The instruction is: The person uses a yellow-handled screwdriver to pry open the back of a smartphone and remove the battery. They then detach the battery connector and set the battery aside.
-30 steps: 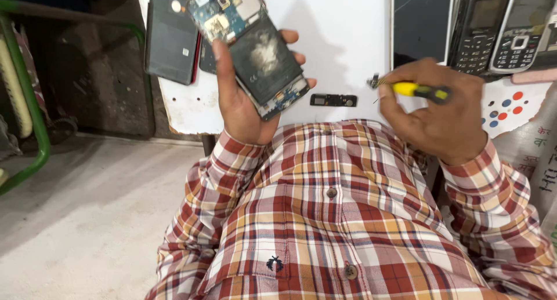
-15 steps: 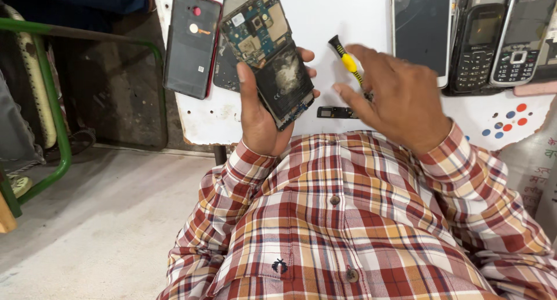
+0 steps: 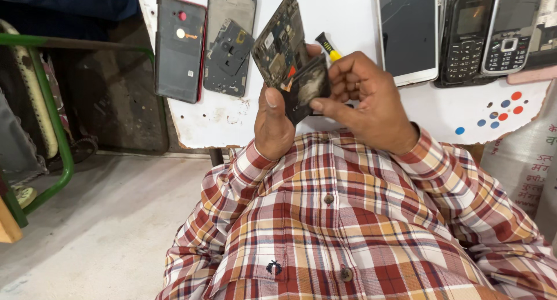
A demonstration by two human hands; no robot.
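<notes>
Opened phone (image 3: 282, 42): back cover removed, circuit board and dark inner parts exposed. It is held tilted, its far end raised above the white table (image 3: 348, 16), at the centre of the scene, just in front of the checked shirt (image 3: 348, 219).

Left hand (image 3: 274, 123): closed around the near end of the opened phone, thumb laid up along its left edge.

Right hand (image 3: 362, 103): curled, thumb and forefinger pinched on a dark flat part (image 3: 307, 88) at the near right side of the opened phone. A screwdriver (image 3: 326, 46) with yellow-and-black handle is tucked under the curled fingers, its tip projecting toward the far side, just right of the phone.

Grey phone (image 3: 177, 48): lying flat on the table at far left, red edge visible, rear camera facing up.

Phone frame (image 3: 229, 42): just right of the grey phone, with a dark inner cover resting on it.

White-framed phone (image 3: 406, 33): flat on the table, right of the hands, dark screen up.

Two keypad phones (image 3: 490, 33): side by side at far right, keypads toward the near side.

Table: white surface, worn and chipped along its near edge, coloured dots printed at near right.

Green metal frame (image 3: 52, 126): at far left of the scene, standing on the concrete floor (image 3: 98, 230).
</notes>
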